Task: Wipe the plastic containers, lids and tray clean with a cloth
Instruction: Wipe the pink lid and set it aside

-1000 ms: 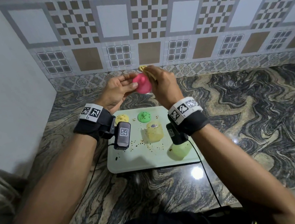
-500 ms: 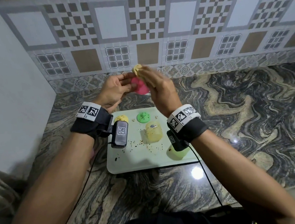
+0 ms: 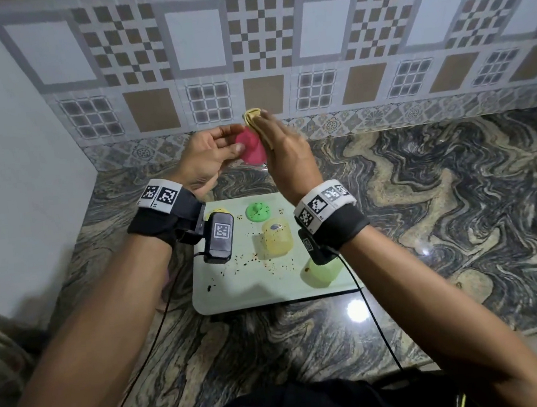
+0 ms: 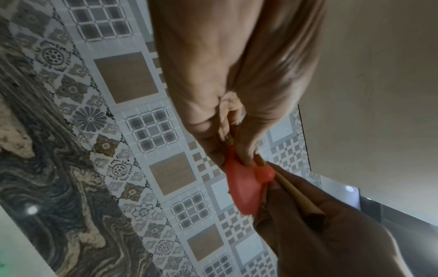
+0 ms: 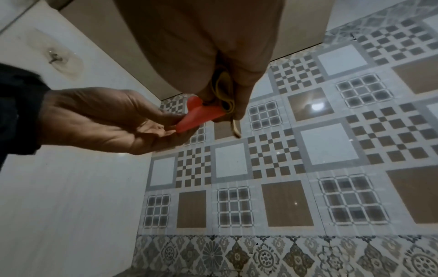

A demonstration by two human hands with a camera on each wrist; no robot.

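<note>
So on the left side, the pink lid (image 3: 251, 148) is being held up in the air by the left hand (image 3: 206, 158), above the far edge of the tray (image 3: 252, 289) and in front of the tiled wall (image 3: 312, 53). The lid is being pinched at its rim between the thumb and the fingertips (image 5: 176, 119), with the fingers only lightly bent and lying close together, so the palm is being left mostly open. In the left wrist view the lid's little knob (image 4: 265, 174) is being pointed toward the other hand.

Moving right, a folded yellowish cloth (image 3: 253, 117) is being pressed against the lid by the right hand (image 3: 284, 156). The cloth is being pinched between the thumb and the fingers, which are being kept fairly straight and pressed together; a loop of it is being left sticking out above the fingertips, and in the right wrist view a bit of it is hanging down past the lid.

Down on the marble counter (image 3: 439, 204), the pale green tray is being left dirty, with brown specks scattered over it. Left to right on it, a yellow lid (image 3: 217, 212) is being half hidden by the wrist camera, then a green lid (image 3: 257, 211), a yellow container (image 3: 276, 240) lying on the tray, and a green container (image 3: 320, 273) at the near right corner
</note>
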